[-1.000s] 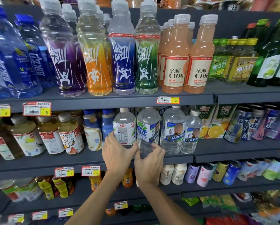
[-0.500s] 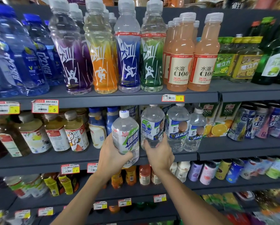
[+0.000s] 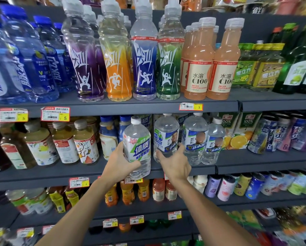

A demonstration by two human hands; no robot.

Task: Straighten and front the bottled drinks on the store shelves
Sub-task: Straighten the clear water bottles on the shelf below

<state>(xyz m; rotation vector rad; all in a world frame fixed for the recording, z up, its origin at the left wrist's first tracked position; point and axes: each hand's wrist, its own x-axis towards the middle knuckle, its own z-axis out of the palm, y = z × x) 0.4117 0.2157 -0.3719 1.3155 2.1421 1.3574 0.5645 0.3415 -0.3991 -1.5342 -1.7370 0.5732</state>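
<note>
Dark grey store shelves (image 3: 33,176) are filling the view, and their bottom rows and right edge are blurring into smears of colour. Big blue bottles (image 3: 24,55) on the upper shelf are being cut off by the left edge, and the goods (image 3: 189,4) along the top are showing only their lower parts. Print on the price tags (image 3: 55,113) is coming out too small to read.

Tall sports drinks (image 3: 88,68) in purple, orange, blue and green are standing in a line on the upper shelf, with peach-coloured bottles (image 3: 196,71) just beside them. On the middle shelf, squat bottles (image 3: 63,141) of yellow-brown drink are sitting to the left, juice cartons (image 3: 242,132) and tilted cans (image 3: 266,134) to the right.

The left hand (image 3: 120,164) is gripping a green-label bottle (image 3: 138,148) of clear liquid, fingers curled round its lower half, holding it nearly upright out in front of the middle shelf, base hanging below the shelf edge. The right hand (image 3: 175,163) is wrapping thumb and fingers round the bottom of a blue-label bottle (image 3: 165,135), also clear, standing at the shelf front just beside two matching bottles (image 3: 195,137); the hand is hiding its base. Both forearms are angling up from below.
</note>
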